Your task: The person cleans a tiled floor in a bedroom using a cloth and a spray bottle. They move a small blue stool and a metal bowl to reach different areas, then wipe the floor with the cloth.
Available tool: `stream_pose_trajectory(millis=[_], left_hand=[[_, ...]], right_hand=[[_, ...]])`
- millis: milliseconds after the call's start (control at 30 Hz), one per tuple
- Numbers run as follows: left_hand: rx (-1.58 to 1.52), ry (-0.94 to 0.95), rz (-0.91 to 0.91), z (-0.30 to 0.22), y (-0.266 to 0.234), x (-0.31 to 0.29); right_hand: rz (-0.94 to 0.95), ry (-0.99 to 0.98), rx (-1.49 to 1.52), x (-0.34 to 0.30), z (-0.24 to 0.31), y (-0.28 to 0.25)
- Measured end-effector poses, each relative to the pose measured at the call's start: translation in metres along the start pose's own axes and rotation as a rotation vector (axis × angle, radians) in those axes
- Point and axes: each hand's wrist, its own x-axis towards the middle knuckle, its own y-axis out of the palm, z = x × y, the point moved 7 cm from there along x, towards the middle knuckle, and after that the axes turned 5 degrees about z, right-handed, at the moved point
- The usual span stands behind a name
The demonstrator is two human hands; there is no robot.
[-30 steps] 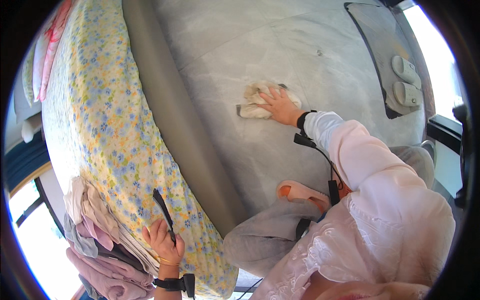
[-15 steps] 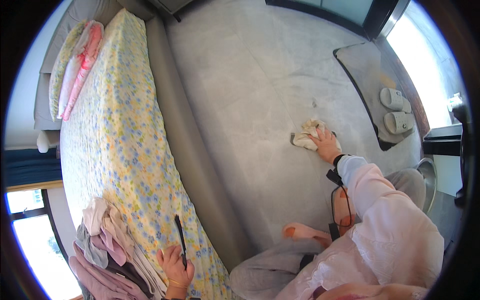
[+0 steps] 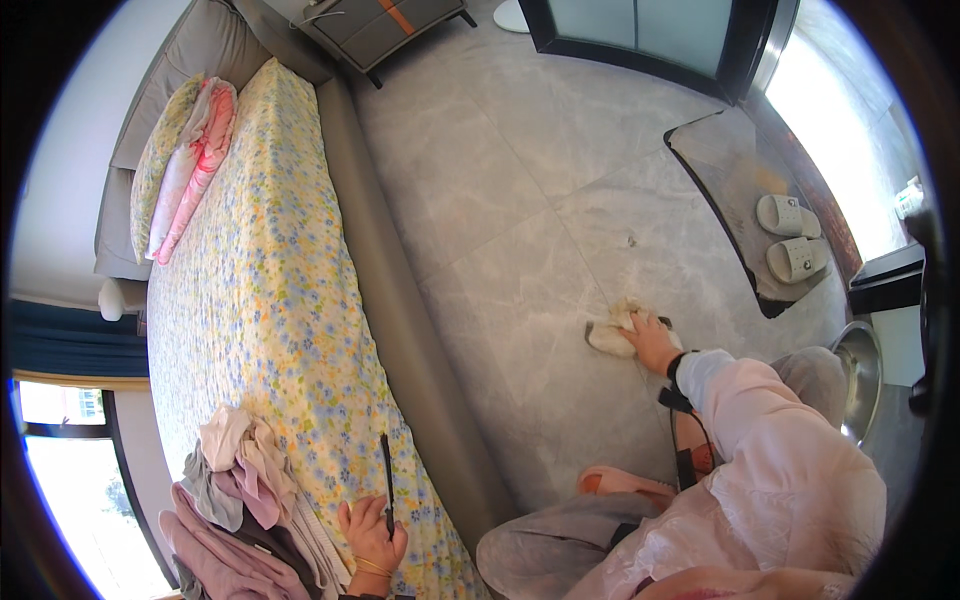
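On the grey tiled floor, my right hand [image 3: 655,345] presses down on a crumpled beige cloth [image 3: 612,337], its fingers curved over the bunched fabric. A black band circles that wrist, and a black cable hangs below it. My left hand [image 3: 375,540] is at the near edge of the bed, by the flowered sheet [image 3: 290,310]. A thin black stick [image 3: 386,475] stands up between its thumb and fingers; what kind of thing it is I cannot make out. Just left of this hand lies a heap of pink, grey and white clothes [image 3: 240,480].
Folded pink bedding [image 3: 195,170] lies at the bed's far end. A dark cabinet [image 3: 370,35] stands beyond. Right of the cloth are a grey mat [image 3: 715,160] with pale slippers [image 3: 797,260] and a metal basin [image 3: 860,375]. My knees and orange slippers are close by.
My view has shifted, so more of the room's far side shows. My right hand and the cloth have slid nearer to me, away from a small dark mark on the floor.
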Motion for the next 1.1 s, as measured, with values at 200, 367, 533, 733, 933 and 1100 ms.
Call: stream_pose_trajectory(millis=[200,367,533,733,933,1100], left_hand=[[0.015,0.005,0.033,0.002,0.005,-0.002],[0.032,0.03,0.025,0.0,0.003,-0.001],[0.045,0.037,-0.04,0.002,0.004,-0.005],[0.04,0.075,-0.11,0.006,0.007,-0.012],[0.054,0.088,-0.118,0.009,0.009,-0.018],[0.152,0.051,-0.116,0.002,0.013,-0.011]], right_hand=[[-0.06,0.058,-0.004,0.023,-0.014,0.011],[0.069,0.167,0.192,0.066,-0.042,-0.038],[0.246,0.097,0.003,0.04,-0.076,-0.081],[0.229,0.024,0.23,-0.035,-0.162,-0.191],[0.036,0.343,0.228,-0.196,-0.248,-0.308],[-0.318,0.491,0.442,-0.367,-0.346,-0.354]])
